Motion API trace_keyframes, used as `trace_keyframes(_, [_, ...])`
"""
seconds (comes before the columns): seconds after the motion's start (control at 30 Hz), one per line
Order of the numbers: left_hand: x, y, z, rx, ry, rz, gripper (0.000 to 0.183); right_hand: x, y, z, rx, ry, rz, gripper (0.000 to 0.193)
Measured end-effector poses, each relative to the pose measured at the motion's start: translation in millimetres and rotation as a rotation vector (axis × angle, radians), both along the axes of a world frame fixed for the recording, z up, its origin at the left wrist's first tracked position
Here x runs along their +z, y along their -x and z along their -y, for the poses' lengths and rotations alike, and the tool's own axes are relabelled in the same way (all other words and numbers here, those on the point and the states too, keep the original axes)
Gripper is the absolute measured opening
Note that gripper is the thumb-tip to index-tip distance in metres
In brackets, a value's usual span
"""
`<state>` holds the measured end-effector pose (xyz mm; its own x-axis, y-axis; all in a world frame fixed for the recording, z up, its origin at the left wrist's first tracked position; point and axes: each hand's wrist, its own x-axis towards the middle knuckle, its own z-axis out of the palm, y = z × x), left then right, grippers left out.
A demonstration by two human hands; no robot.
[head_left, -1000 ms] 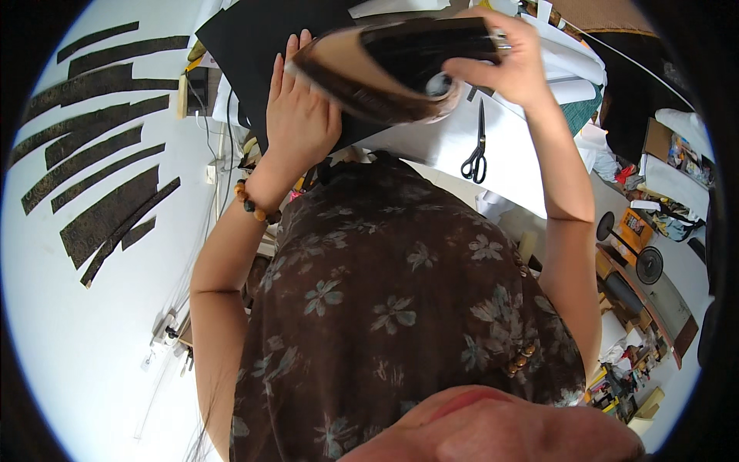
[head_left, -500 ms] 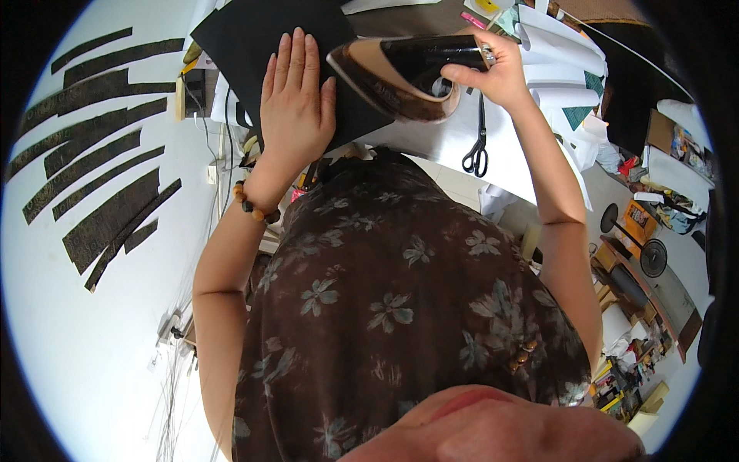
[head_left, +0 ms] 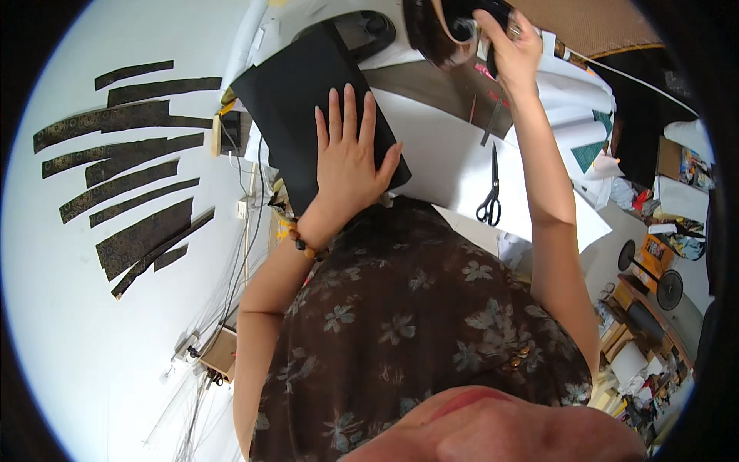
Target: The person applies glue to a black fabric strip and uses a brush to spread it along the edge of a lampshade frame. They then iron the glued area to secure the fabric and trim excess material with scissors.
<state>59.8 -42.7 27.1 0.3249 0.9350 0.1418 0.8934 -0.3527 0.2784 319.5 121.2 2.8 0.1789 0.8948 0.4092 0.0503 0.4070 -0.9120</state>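
A clothes iron (head_left: 440,37), dark and glossy with a tan band, is held up at the far side of the table. My right hand (head_left: 514,55) is closed around its handle. On the near left a flat black sheet (head_left: 296,92) lies on the table; whether it is cloth or card I cannot tell. My left hand (head_left: 348,163) rests palm down on it with the fingers spread. Just beyond the sheet sits a dark rounded stand (head_left: 369,35), partly covered by it. Black-handled scissors (head_left: 489,202) lie to the right.
White paper (head_left: 439,146) covers the near tabletop under the scissors. A dark ruler-like strip (head_left: 490,123) lies beyond them. Rolled white sheets (head_left: 566,115) and a green piece (head_left: 591,142) are at the right. Cables (head_left: 258,192) hang along the left wall, near dark patterned strips (head_left: 146,239).
The iron has moved away from above the black sheet, toward the far side. My left hand's fingers have spread on the sheet. The view has shifted, bringing the dark stand into sight.
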Motion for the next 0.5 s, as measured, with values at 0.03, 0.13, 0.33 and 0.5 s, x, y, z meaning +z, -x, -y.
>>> trace_keyframes(0.03, [-1.1,0.4,-0.2,0.001,0.005,-0.006,0.074,12.4,12.6,-9.1,0.106,0.144,-0.159,0.024])
trace_keyframes(0.13, [5.0,4.2,-2.2,0.000,0.040,-0.053,0.075,-9.3,38.0,-83.5,0.138,-0.010,0.140,0.025])
trace_keyframes(0.33, [22.6,24.2,-8.2,-0.077,0.185,0.020,0.079,-14.0,93.8,-139.9,0.294,-0.042,0.385,0.033])
trace_keyframes(0.5, [31.4,64.4,-53.3,0.018,0.003,0.227,0.057,29.1,83.5,-108.0,0.198,0.014,0.395,0.034])
